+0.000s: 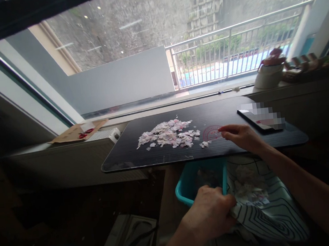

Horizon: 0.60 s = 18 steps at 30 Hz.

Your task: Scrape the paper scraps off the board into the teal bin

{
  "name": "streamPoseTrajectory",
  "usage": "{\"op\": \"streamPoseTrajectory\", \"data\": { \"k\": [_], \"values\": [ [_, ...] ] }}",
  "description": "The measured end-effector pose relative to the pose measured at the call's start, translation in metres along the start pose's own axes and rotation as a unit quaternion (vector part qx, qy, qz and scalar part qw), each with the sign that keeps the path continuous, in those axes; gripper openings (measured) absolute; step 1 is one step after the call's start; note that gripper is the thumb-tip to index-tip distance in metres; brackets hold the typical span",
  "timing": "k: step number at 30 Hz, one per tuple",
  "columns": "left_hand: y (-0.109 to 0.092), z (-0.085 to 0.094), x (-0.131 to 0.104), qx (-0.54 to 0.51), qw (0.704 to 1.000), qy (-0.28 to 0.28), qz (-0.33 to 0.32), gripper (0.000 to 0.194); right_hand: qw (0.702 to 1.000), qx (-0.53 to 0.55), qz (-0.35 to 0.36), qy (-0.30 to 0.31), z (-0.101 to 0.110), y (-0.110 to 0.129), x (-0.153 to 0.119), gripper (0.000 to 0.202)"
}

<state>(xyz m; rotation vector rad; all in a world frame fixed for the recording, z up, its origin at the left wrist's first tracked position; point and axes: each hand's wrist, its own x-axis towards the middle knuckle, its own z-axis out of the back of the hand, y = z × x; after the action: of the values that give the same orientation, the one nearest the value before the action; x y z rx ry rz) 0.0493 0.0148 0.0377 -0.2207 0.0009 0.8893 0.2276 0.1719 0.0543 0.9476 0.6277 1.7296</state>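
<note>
I have the right hand (pixel 241 136) closed in a pinch on a thin pale strip (pixel 215 138), its far end beside a small cluster of paper bits (pixel 204 144). My left hand (pixel 208 208) is curled at the near side of a turquoise bin (pixel 184 199), against a striped cloth (pixel 265 218); I can't tell which it grasps. The main heap of paper scraps (pixel 168 134) lies left of the strip on the black tabletop (pixel 135 157), and a phone (pixel 248 119) rests beyond the right hand.
</note>
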Motion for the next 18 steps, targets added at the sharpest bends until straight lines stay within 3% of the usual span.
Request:
{"op": "streamPoseTrajectory", "data": {
  "k": [5, 12, 18],
  "values": [
    [0.000, 0.000, -0.001, 0.001, 1.000, -0.010, 0.002, 0.012, 0.997, -0.073, -0.004, -0.030, -0.003, -0.009, 0.009, 0.033],
    [0.000, -0.002, 0.000, -0.002, 1.000, -0.013, 0.004, 0.014, 0.987, -0.131, 0.003, -0.092, 0.017, -0.018, 0.001, 0.032],
    [0.001, -0.003, 0.000, 0.002, 1.000, -0.007, 0.002, 0.015, 0.999, -0.039, 0.024, -0.016, 0.005, -0.003, -0.010, 0.031]
  ]
}}
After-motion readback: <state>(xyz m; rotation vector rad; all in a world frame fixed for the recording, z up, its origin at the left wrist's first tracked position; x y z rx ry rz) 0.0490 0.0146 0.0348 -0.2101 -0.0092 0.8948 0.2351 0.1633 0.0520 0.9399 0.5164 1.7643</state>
